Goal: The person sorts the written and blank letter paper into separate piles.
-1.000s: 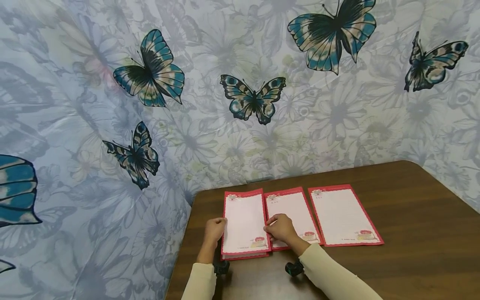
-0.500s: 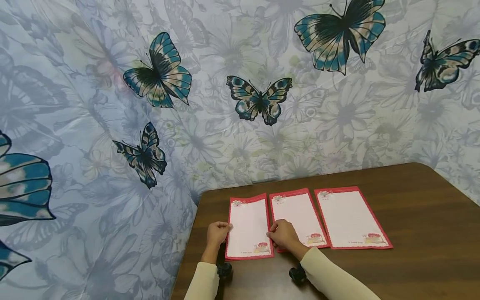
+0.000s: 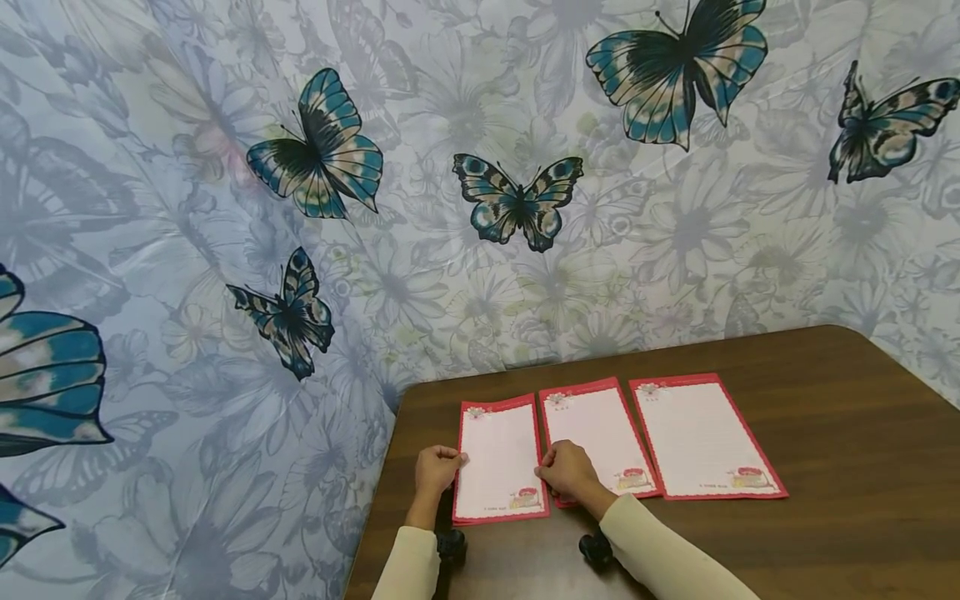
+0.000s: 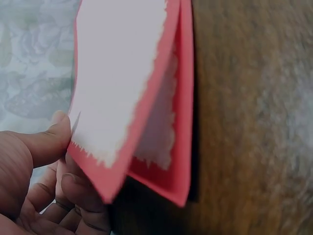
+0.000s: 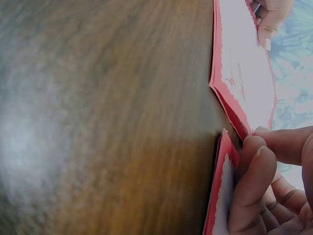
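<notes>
A sheet of red-bordered white stationery paper is held at both side edges on the left of the table. My left hand pinches its left edge between thumb and fingers. On its right edge, my right hand pinches with thumb and fingertips. In the left wrist view a lower red-bordered sheet lies beneath, with the upper sheet tilted apart from it. A middle sheet lies just right of the held one, partly covered by my right hand. Farther right lies another matching sheet.
The brown wooden table extends to the right and front. Its back edge meets a wall covering printed with flowers and butterflies. A dark wrist device sits below my right hand, a second one below my left.
The held sheet has come down, and its near edge sits closer over the sheet beneath. Both hands keep their pinch on its edges. The head view has shifted slightly.
</notes>
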Motion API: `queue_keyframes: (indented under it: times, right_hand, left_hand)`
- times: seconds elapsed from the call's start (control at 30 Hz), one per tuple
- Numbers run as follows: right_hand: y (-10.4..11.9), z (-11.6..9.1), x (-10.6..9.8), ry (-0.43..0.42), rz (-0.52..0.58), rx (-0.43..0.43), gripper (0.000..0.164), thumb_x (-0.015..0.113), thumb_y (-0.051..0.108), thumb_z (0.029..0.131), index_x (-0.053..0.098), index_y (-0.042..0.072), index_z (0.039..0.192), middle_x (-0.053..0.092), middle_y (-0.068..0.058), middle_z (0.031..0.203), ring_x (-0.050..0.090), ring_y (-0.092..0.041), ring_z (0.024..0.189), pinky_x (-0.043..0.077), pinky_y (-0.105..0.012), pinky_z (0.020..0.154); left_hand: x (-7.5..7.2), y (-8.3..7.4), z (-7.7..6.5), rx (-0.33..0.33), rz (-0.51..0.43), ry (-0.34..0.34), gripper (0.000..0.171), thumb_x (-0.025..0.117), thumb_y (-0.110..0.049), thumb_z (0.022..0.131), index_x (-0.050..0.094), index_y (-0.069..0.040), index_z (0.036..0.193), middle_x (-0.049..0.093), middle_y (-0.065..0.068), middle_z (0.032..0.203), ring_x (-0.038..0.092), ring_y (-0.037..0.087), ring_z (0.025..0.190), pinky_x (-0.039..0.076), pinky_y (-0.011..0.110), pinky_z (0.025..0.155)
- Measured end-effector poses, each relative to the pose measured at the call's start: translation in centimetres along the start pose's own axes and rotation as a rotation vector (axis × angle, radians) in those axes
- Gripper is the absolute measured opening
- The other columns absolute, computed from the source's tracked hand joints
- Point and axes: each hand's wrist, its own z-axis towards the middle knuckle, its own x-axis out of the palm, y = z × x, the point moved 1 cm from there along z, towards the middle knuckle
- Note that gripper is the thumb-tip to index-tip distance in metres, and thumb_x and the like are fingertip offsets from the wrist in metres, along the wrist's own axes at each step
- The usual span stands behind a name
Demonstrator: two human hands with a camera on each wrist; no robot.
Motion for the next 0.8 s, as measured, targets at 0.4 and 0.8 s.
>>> queue_keyframes:
  times: [0.4, 0.8]
  right_hand:
    - [-0.14, 0.19, 0.11, 0.006, -0.012, 0.016, 0.024, 0.078, 0.024, 0.084, 0.059, 0.011, 0.074, 0.057, 0.000, 0.053, 0.054, -0.010, 0.042, 0.042, -0.022, 0.038]
    - [-0.20, 0.37, 0.20, -0.020, -0.048, -0.013, 0.027, 0.076, 0.027, 0.085, 0.059, 0.012, 0.070, 0.057, 0.001, 0.052, 0.053, -0.009, 0.041, 0.043, -0.024, 0.042]
  left_hand:
    - [0.21, -0.12, 0.38, 0.035, 0.063, -0.092, 0.019, 0.071, -0.023, 0.089, 0.073, -0.004, 0.085, 0.070, 0.008, 0.081, 0.061, 0.018, 0.070, 0.050, 0.032, 0.061]
    - [0.38, -1.01, -0.16, 0.039, 0.055, -0.100, 0.017, 0.061, -0.017, 0.089, 0.074, -0.006, 0.089, 0.071, 0.008, 0.082, 0.062, 0.015, 0.064, 0.050, 0.032, 0.060]
